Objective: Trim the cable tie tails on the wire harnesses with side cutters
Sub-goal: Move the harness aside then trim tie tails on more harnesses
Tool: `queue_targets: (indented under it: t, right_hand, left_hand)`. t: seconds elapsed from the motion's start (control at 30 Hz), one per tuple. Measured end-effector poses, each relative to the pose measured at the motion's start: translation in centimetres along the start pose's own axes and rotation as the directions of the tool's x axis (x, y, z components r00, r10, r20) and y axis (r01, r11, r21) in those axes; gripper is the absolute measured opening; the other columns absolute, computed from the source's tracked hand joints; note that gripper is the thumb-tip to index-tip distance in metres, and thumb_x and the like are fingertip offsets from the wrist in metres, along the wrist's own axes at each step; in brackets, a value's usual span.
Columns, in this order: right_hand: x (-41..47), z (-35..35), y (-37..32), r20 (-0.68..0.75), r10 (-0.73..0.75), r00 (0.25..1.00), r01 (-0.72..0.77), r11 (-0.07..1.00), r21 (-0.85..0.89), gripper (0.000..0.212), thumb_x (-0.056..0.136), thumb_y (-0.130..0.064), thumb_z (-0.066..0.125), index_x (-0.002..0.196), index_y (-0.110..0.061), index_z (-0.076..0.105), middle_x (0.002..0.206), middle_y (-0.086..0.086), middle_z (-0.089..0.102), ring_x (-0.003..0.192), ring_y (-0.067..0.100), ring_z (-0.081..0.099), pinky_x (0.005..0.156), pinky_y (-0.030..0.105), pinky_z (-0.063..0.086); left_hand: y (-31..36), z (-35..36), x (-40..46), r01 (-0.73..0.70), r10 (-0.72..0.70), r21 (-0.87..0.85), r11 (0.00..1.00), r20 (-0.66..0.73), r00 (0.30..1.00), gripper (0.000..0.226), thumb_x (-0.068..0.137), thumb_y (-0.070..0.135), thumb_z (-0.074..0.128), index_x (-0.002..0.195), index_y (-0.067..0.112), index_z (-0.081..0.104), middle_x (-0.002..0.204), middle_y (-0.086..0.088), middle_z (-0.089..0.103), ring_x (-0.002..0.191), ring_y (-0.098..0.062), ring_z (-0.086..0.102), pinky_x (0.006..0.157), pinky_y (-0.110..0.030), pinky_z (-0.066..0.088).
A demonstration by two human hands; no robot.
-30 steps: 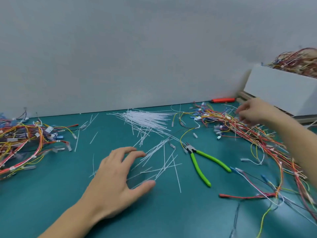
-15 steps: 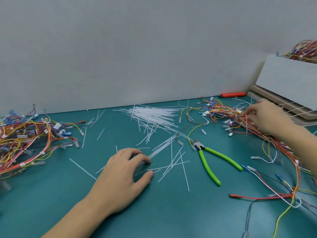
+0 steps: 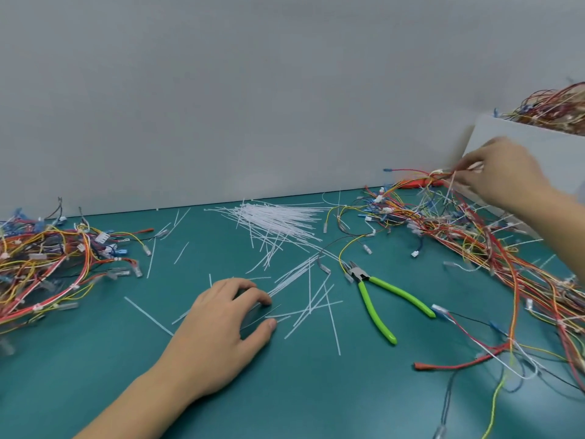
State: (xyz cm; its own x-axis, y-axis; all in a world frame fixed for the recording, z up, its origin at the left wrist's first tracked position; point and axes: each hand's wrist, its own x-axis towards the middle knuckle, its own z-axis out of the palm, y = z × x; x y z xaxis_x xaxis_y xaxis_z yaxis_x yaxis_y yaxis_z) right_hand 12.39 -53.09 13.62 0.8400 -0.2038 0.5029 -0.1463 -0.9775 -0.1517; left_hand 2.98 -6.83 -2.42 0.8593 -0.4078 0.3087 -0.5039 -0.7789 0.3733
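A: While both hands are in view, how many tools do you count?

B: One pair of green-handled side cutters (image 3: 378, 294), lying flat on the teal mat (image 3: 300, 391), handles spread, touched by neither hand.

A: And the harnesses?

B: Three masses of red, yellow and orange wire harnesses: a left pile (image 3: 47, 264), a right pile (image 3: 474, 236) trailing down the mat's right side, and a third heap in the white box (image 3: 512, 137) at far right. Single harnesses I cannot count.

A: The hands?

B: The left hand (image 3: 221, 331) rests palm-down on the mat, fingers bent, tips on loose white cable tie offcuts (image 3: 304, 299); whether it grips any I cannot tell. The right hand (image 3: 503, 175) is raised above the right pile, fingers pinched on a lifted harness (image 3: 421, 175) with a white tie tail hanging just below the pinch.

A: Anything else?

B: One fan of uncut white cable ties (image 3: 278, 217) near the grey wall (image 3: 253, 90), and an orange object (image 3: 418, 184) half hidden behind the wires.
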Motion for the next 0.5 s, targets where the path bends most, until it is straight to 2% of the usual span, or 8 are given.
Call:
queue_targets:
  t: [0.1, 0.23, 0.27, 0.33, 0.37, 0.4, 0.47, 0.5]
  right_hand:
    - [0.6, -1.0, -0.5, -0.077, 0.005, 0.997, -0.004, 1.0, 0.02, 0.015, 0.093, -0.033, 0.076, 0.098, -0.02, 0.08, 0.114, 0.021, 0.064, 0.112, 0.041, 0.057, 0.09, 0.044, 0.048]
    - [1.4, -2.0, -1.1, -0.153, 0.002, 0.988, 0.025, 0.984, 0.175, 0.014, 0.094, -0.026, 0.073, 0.098, -0.014, 0.08, 0.105, 0.017, 0.073, 0.099, 0.032, 0.063, 0.087, 0.036, 0.047]
    - [1.7, -2.4, -1.2, -0.188, 0.026, 0.982, 0.018, 0.973, 0.23, 0.013, 0.094, -0.025, 0.073, 0.098, -0.015, 0.079, 0.101, 0.016, 0.073, 0.094, 0.03, 0.065, 0.083, 0.032, 0.05]
    - [2.2, -3.4, -1.5, -0.227, 0.108, 0.968, -0.014, 0.926, 0.378, 0.007, 0.093, -0.022, 0.071, 0.097, -0.021, 0.077, 0.087, 0.013, 0.072, 0.074, 0.024, 0.069, 0.058, 0.018, 0.05]
    - [2.6, -3.9, -1.6, -0.244, 0.14, 0.96, -0.025, 0.907, 0.421, 0.008, 0.093, -0.022, 0.069, 0.097, -0.023, 0.076, 0.082, 0.01, 0.072, 0.067, 0.02, 0.069, 0.049, 0.017, 0.046]
    - [3.0, -4.4, -1.6, -0.259, 0.157, 0.953, -0.028, 0.897, 0.441, 0.01, 0.093, -0.023, 0.067, 0.098, -0.025, 0.075, 0.08, 0.006, 0.071, 0.065, 0.015, 0.07, 0.048, 0.018, 0.043]
    - [3.7, -5.5, -1.7, -0.279, 0.147, 0.949, -0.015, 0.905, 0.426, 0.012, 0.092, -0.026, 0.066, 0.1, -0.028, 0.075, 0.08, 0.0, 0.072, 0.067, 0.013, 0.071, 0.058, 0.022, 0.046]
    - [4.3, -6.0, -1.8, -0.279, 0.136, 0.951, -0.016, 0.919, 0.395, 0.013, 0.092, -0.025, 0.066, 0.1, -0.028, 0.075, 0.082, 0.001, 0.072, 0.071, 0.017, 0.073, 0.063, 0.026, 0.051]
  left_hand:
    - [0.0, 0.0, 0.0, 0.002, -0.002, -0.002, 1.0, 0.003, 1.0, 0.045, 0.09, 0.072, 0.036, 0.118, 0.045, 0.059, 0.123, 0.031, 0.045, 0.123, 0.006, 0.039, 0.109, -0.023, 0.033]
    - [0.0, 0.0, 0.0, 0.0, 0.0, -0.007, 1.0, 0.002, 1.0, 0.044, 0.09, 0.071, 0.036, 0.117, 0.045, 0.059, 0.123, 0.029, 0.046, 0.123, 0.005, 0.04, 0.109, -0.024, 0.033]
    - [-0.1, 0.0, 0.0, 0.0, 0.0, -0.006, 1.0, 0.002, 1.0, 0.044, 0.09, 0.071, 0.036, 0.117, 0.045, 0.059, 0.123, 0.029, 0.045, 0.123, 0.005, 0.04, 0.109, -0.024, 0.033]
    - [-0.1, 0.1, 0.0, -0.001, 0.001, 0.002, 1.0, 0.007, 1.0, 0.044, 0.09, 0.072, 0.035, 0.118, 0.046, 0.058, 0.123, 0.03, 0.044, 0.124, 0.006, 0.038, 0.11, -0.023, 0.032]
    - [-0.1, 0.1, 0.0, -0.001, 0.001, 0.005, 1.0, 0.007, 1.0, 0.045, 0.09, 0.072, 0.034, 0.118, 0.046, 0.058, 0.123, 0.031, 0.044, 0.124, 0.007, 0.037, 0.11, -0.023, 0.032]
    - [-0.2, 0.1, 0.0, -0.003, 0.002, 0.006, 1.0, 0.007, 1.0, 0.045, 0.091, 0.072, 0.034, 0.119, 0.046, 0.057, 0.123, 0.031, 0.043, 0.124, 0.008, 0.037, 0.11, -0.022, 0.032]
    - [-0.2, 0.0, 0.0, -0.004, 0.004, 0.002, 1.0, 0.008, 1.0, 0.045, 0.091, 0.072, 0.035, 0.119, 0.046, 0.058, 0.123, 0.031, 0.044, 0.124, 0.007, 0.037, 0.109, -0.023, 0.033]
    - [-0.2, 0.0, 0.1, -0.006, 0.006, 0.0, 1.0, 0.007, 1.0, 0.044, 0.091, 0.072, 0.036, 0.119, 0.045, 0.058, 0.124, 0.03, 0.044, 0.124, 0.006, 0.038, 0.109, -0.023, 0.033]
